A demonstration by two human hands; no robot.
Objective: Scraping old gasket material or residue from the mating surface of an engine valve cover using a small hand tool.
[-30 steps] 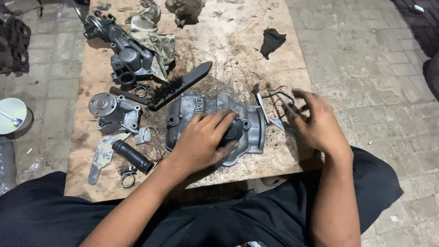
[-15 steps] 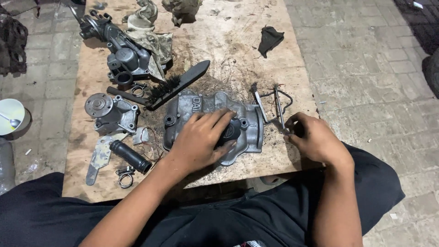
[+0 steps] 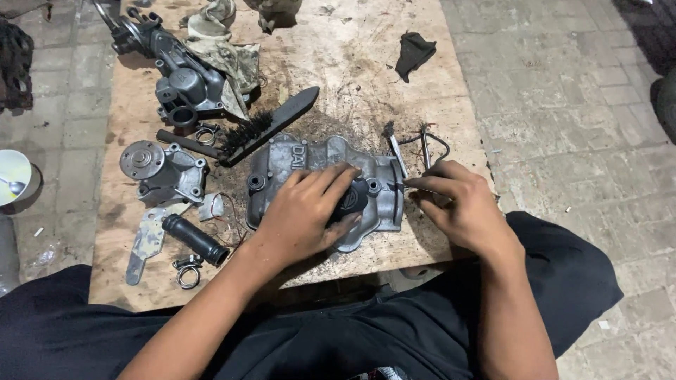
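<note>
Left hand [image 3: 310,211] flat on grey engine cover [image 3: 296,165], fingers spread over black cap [image 3: 352,200]. Right hand [image 3: 458,204] at cover's right edge, fingertips pinching thin metal tool [image 3: 396,184]. Black brush [image 3: 271,125] beyond cover.

The left hand [image 3: 310,211] covers the middle of the grey metal cover [image 3: 296,160], hiding most of its black cap [image 3: 354,199]; the thin tool [image 3: 396,185] pinched in the right hand [image 3: 461,204] is too small to identify; the crumpled rag [image 3: 215,15] and tabletop [image 3: 352,63] are cut off at the top edge.
</note>
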